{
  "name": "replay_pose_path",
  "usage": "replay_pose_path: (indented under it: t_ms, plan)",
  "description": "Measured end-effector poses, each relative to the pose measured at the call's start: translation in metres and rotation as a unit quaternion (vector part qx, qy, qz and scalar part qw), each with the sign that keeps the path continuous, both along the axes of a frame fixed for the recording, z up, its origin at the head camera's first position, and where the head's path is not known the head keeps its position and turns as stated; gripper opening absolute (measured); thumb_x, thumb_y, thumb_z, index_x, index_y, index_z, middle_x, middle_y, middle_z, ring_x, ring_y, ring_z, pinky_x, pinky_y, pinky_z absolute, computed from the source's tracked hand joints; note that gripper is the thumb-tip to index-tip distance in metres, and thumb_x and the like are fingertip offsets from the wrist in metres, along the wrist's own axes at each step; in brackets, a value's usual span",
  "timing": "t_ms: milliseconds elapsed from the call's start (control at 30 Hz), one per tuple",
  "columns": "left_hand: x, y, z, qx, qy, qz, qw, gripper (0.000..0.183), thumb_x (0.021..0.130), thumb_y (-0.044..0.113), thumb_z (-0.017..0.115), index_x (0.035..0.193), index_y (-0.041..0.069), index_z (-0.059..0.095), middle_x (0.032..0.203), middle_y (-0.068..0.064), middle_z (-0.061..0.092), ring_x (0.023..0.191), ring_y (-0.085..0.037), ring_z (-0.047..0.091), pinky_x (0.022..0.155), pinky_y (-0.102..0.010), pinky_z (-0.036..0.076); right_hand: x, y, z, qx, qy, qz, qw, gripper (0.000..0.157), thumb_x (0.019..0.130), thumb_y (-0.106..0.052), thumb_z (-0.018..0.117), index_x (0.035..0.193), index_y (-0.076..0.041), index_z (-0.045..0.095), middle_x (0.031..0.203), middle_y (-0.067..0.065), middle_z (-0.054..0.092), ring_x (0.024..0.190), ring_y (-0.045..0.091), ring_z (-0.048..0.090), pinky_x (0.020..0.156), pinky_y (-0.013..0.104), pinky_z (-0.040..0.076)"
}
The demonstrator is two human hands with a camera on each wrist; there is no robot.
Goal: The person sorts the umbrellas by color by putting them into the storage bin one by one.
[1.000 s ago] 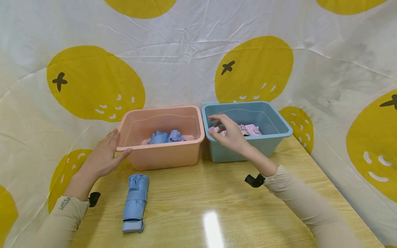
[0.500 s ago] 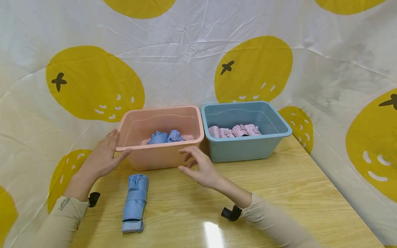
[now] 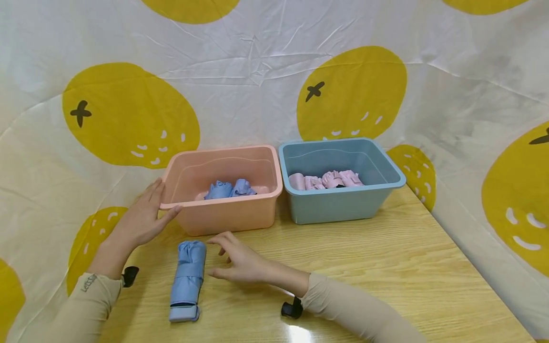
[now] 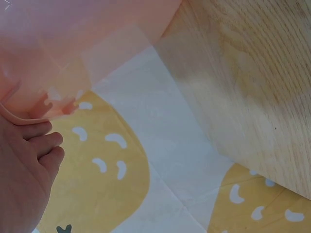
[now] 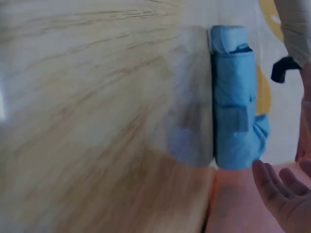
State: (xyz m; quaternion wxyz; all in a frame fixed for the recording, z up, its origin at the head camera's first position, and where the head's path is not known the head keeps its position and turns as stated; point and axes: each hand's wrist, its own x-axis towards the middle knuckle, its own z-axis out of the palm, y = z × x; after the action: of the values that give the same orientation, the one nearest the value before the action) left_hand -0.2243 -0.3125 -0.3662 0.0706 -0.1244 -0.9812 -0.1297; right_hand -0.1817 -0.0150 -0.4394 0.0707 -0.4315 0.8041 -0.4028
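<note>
A blue folded umbrella (image 3: pixel 188 281) lies on the table, its handle end toward the near edge. My right hand (image 3: pixel 240 261) is just right of it, thumb and fingers spread apart, holding nothing. The right wrist view has the umbrella (image 5: pixel 235 97) standing beyond the fingertips of that hand (image 5: pixel 286 194). With mostly straight fingers my left hand (image 3: pixel 139 216) touches the left end of the pink bin (image 3: pixel 227 216), thumb at its front corner. In the left wrist view, that hand's fingers (image 4: pixel 48 145) lie against the bin's rim.
Two blue rolled bundles (image 3: pixel 229 189) lie in the pink bin. A teal bin (image 3: pixel 334 207) stands beside it on the right, with several pink rolled bundles (image 3: pixel 332 180) inside. A fruit-patterned cloth (image 3: pixel 253 105) hangs behind the wooden table (image 3: pixel 364 267).
My right hand has come from above the teal bin down and leftward to beside the umbrella. The left hand stays at the pink bin, and the umbrella has not moved.
</note>
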Motion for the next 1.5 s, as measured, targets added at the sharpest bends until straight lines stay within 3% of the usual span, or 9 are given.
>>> replay_pose_path:
  t_ms: [200,300,500,633,800,967,1200,1500]
  plan:
    - [0.0,-0.001,0.0,0.001,0.002,0.001,1.0,0.098,0.104,0.059,0.048,0.164,-0.005,0.004,0.171,-0.029,0.006,0.153,-0.055,0.016,0.117,-0.074,0.022,0.001,-0.024,-0.009,0.076,-0.024,0.012,0.997,0.086,0.097,-0.044,0.074,0.164,-0.017,0.029,0.156,0.005,0.037,0.113,0.01,0.059,0.082,0.013,0.049]
    - [0.0,-0.001,0.0,0.001,0.004,0.0,1.0,0.098,0.105,0.059,0.048,0.164,-0.006,0.004,0.171,-0.029,0.007,0.153,-0.055,0.017,0.116,-0.074,0.022,0.001,-0.035,-0.014,0.108,-0.025,0.013,0.994,0.093,0.095,-0.048,0.074,0.167,-0.02,0.022,0.165,0.006,0.026,0.122,0.01,0.057,0.091,0.016,0.05]
    - [0.001,-0.002,-0.001,0.006,0.002,0.0,1.0,0.098,0.105,0.059,0.048,0.164,-0.005,0.004,0.171,-0.029,0.007,0.153,-0.054,0.017,0.117,-0.074,0.022,0.003,-0.057,-0.018,0.137,-0.031,0.006,0.99,0.103,0.092,-0.053,0.075,0.168,-0.021,0.014,0.171,0.012,0.012,0.147,0.019,0.04,0.11,0.024,0.045]
    - [0.001,-0.002,-0.001,0.008,0.005,-0.003,1.0,0.097,0.105,0.058,0.048,0.164,-0.005,0.004,0.171,-0.028,0.006,0.153,-0.055,0.017,0.116,-0.075,0.023,0.002,-0.071,-0.017,0.159,-0.024,-0.026,0.987,0.105,0.09,-0.06,0.073,0.168,-0.021,0.016,0.171,0.015,0.014,0.142,0.021,0.047,0.104,0.025,0.05]
    - [0.0,-0.003,0.0,0.009,0.008,-0.005,0.9999,0.096,0.106,0.057,0.048,0.164,-0.006,0.004,0.171,-0.028,0.005,0.153,-0.055,0.016,0.115,-0.075,0.023,0.002,-0.089,-0.017,0.194,-0.019,-0.083,0.977,0.109,0.083,-0.071,0.073,0.167,-0.025,0.021,0.168,0.006,0.025,0.125,0.021,0.061,0.085,0.026,0.057]
    - [0.0,-0.001,0.001,0.007,0.002,-0.005,1.0,0.097,0.105,0.058,0.048,0.164,-0.005,0.004,0.171,-0.028,0.005,0.153,-0.054,0.015,0.117,-0.074,0.022,0.003,-0.1,-0.018,0.221,-0.013,-0.118,0.968,0.115,0.077,-0.076,0.076,0.167,-0.027,0.023,0.165,0.003,0.029,0.113,0.024,0.065,0.072,0.029,0.057]
    - [0.0,-0.002,0.0,0.008,0.003,-0.009,0.9999,0.096,0.106,0.058,0.048,0.164,-0.005,0.003,0.172,-0.027,0.004,0.153,-0.054,0.015,0.117,-0.074,0.022,0.004,-0.106,-0.019,0.212,-0.017,-0.128,0.969,0.112,0.075,-0.069,0.082,0.164,-0.028,0.028,0.163,0.003,0.03,0.107,0.023,0.065,0.07,0.027,0.055]
    - [0.001,-0.001,0.0,0.01,0.004,-0.008,0.9999,0.097,0.105,0.057,0.05,0.164,-0.006,0.005,0.171,-0.029,0.006,0.152,-0.055,0.017,0.116,-0.074,0.022,0.002,-0.096,-0.021,0.095,-0.107,-0.136,0.98,0.105,0.069,-0.046,0.097,0.153,-0.023,0.039,0.145,0.001,0.034,0.094,0.009,0.058,0.076,0.018,0.051]
